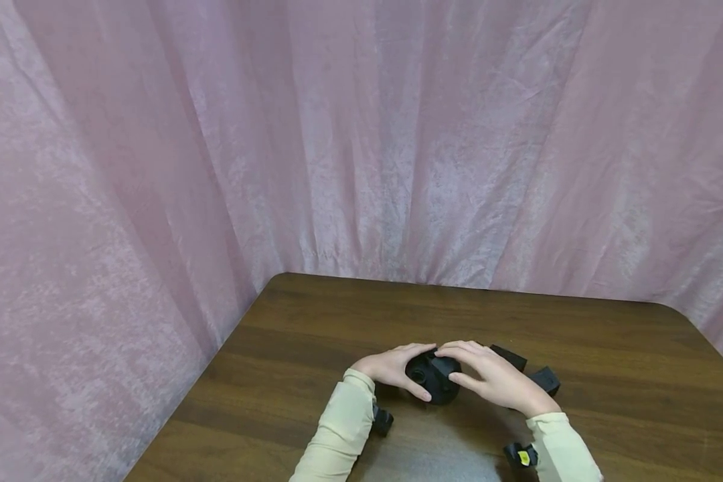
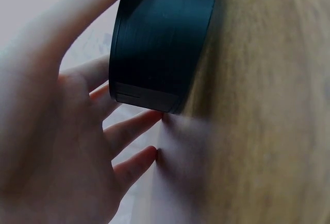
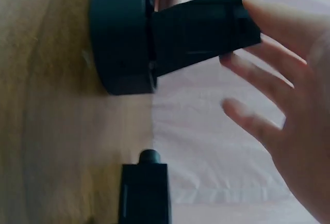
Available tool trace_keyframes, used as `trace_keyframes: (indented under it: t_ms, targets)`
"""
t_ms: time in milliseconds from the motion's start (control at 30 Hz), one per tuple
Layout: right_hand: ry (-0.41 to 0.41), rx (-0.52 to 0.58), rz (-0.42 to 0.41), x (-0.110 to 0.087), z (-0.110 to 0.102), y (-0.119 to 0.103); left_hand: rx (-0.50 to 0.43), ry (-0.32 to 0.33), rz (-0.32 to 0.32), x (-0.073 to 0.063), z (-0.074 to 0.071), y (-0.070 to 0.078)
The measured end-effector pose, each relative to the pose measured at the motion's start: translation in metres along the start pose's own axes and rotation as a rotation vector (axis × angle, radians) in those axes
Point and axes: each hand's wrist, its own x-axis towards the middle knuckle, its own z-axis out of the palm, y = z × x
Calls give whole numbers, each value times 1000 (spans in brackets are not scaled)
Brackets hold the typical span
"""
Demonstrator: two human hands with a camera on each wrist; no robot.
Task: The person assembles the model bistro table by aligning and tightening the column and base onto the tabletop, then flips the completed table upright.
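Observation:
A black round base (image 1: pixel 418 376) with holes in its top sits on the wooden table. My left hand (image 1: pixel 391 367) grips it from the left, thumb on the near side and fingers round the far side. Small raised characters show on the curved side wall (image 2: pixel 160 44) in the left wrist view. From the right, my right hand (image 1: pixel 494 375) pinches the outer end of a black block (image 3: pixel 201 33) between thumb and fingertips. That block stands out from the base's top, its inner end right at the top face.
Two more black blocks lie to the right, one (image 1: pixel 511 357) behind my right hand and one (image 1: pixel 544 380) beside it. In the right wrist view, a block (image 3: pixel 145 193) shows a round peg on its end. A pink curtain (image 1: pixel 397 134) hangs behind the table (image 1: pixel 337 308).

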Motion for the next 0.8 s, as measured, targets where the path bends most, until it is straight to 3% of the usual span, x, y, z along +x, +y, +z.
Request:
trace_keyframes:
  t_ms: [167, 300, 533, 667, 800]
  targets:
    - [93, -104, 34, 3, 10, -1, -11, 3, -19, -1, 2, 0]
    - [109, -125, 97, 3, 13, -1, -19, -3, -22, 0, 2, 0]
    - [125, -65, 262, 2, 7, 2, 2, -7, -12, 1, 0, 1]
    - [118, 14, 277, 0, -1, 5, -10, -12, -11, -1, 0, 1]
    - [59, 124, 254, -3, -10, 10, -19, -12, -8, -1, -1, 1]
